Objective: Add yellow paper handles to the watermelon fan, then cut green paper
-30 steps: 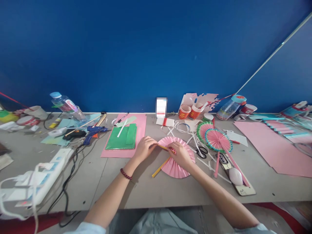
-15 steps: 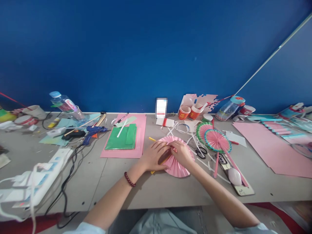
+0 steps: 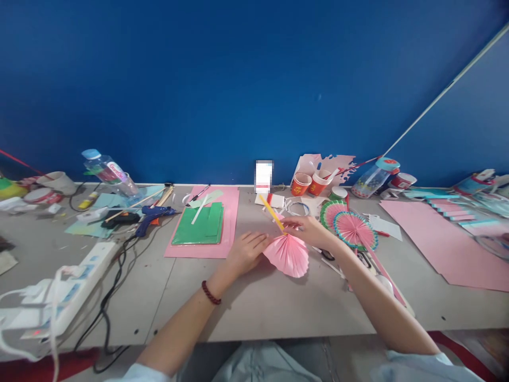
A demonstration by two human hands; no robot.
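Observation:
A pink pleated paper fan [image 3: 289,257] is spread below my hands over the grey table. My right hand [image 3: 308,229] is closed at the fan's middle, its fingertips pinching the gathered folds by a yellow stick [image 3: 271,212]. That stick slants up and left from the fingertips; its lower end is hidden. At the fan's left edge, my left hand [image 3: 247,252] has its fingers together, gripping the pleats; the thumb is mostly hidden. A red beaded bracelet is on the left wrist.
Left lie a green paper pack [image 3: 194,228] on pink paper, a blue glue gun [image 3: 153,215] and a power strip [image 3: 85,281]. Finished round fans [image 3: 355,229], paper strips and scissors lie right, partly behind my right arm. Red paper cups [image 3: 301,183] stand behind.
The fan has been turned and now shows as a narrower wedge. The yellow stick has swung up past the fan's top. My right hand moved right and my left hand drew slightly left.

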